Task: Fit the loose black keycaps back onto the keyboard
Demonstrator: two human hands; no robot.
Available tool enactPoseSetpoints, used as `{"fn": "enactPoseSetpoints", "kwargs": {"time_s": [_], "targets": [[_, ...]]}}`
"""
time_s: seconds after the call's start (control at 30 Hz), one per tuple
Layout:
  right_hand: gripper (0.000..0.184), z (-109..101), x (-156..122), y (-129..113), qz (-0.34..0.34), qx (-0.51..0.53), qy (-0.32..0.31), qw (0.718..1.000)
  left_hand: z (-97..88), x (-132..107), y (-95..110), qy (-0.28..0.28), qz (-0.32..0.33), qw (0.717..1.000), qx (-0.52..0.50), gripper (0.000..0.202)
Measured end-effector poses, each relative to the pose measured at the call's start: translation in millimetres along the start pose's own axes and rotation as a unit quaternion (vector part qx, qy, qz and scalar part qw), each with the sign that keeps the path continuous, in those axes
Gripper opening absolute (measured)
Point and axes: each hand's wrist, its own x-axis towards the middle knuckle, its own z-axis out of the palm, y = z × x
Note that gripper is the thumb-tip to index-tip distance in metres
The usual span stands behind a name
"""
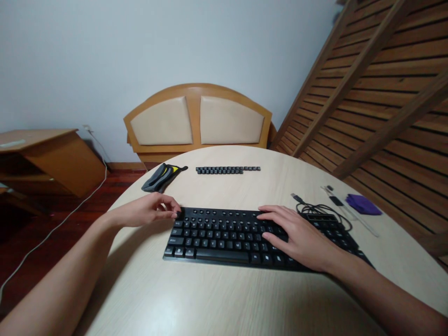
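Observation:
A black keyboard [224, 255] lies on the pale round table in front of me. My left hand [159, 208] is at its far left corner, thumb and fingers pinched together; something dark shows at the fingertips, too small to name. Across the right part of the keys rests my right hand [292, 231], fingers spread and palm down, hiding some of them. Along the keyboard's far edge the top rows show small, widely spaced spots instead of full keycaps. Beyond it, loose black keycaps [220, 171] stand lined up in two rows.
A grey, black and yellow folded item [161, 178] sits at the table's back left. To the right are a coiled USB cable [308, 208], a thin white tool [364, 225] with a dark part, and a purple cloth [363, 204]. A padded headboard [198, 121] stands behind the table.

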Motion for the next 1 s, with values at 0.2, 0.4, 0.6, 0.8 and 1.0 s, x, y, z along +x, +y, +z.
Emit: {"fn": "enactPoseSetpoints", "kwargs": {"time_s": [0.2,0.4,0.6,0.8,1.0], "targets": [[0.029,-0.2,0.6,-0.3,0.000,0.003,0.000,1.000,1.7,2.3,-0.7,0.002,0.006,1.000,0.002,0.028],[0.029,0.9,0.4,0.2,0.001,0.003,-0.004,1.000,2.4,0.9,2.9,0.005,0.016,1.000,0.023,0.025],[0.028,1.3,1.5,0.3,-0.001,0.005,-0.005,1.000,1.8,0.0,5.5,0.008,0.029,0.999,0.042,0.025],[0.028,0.8,1.7,0.2,0.000,0.010,-0.006,1.000,2.1,0.0,4.6,0.015,0.037,0.997,0.059,0.025],[0.028,0.2,0.8,-0.2,0.002,0.010,-0.008,1.000,2.5,-0.8,5.3,0.019,0.037,0.996,0.082,0.027]]}}
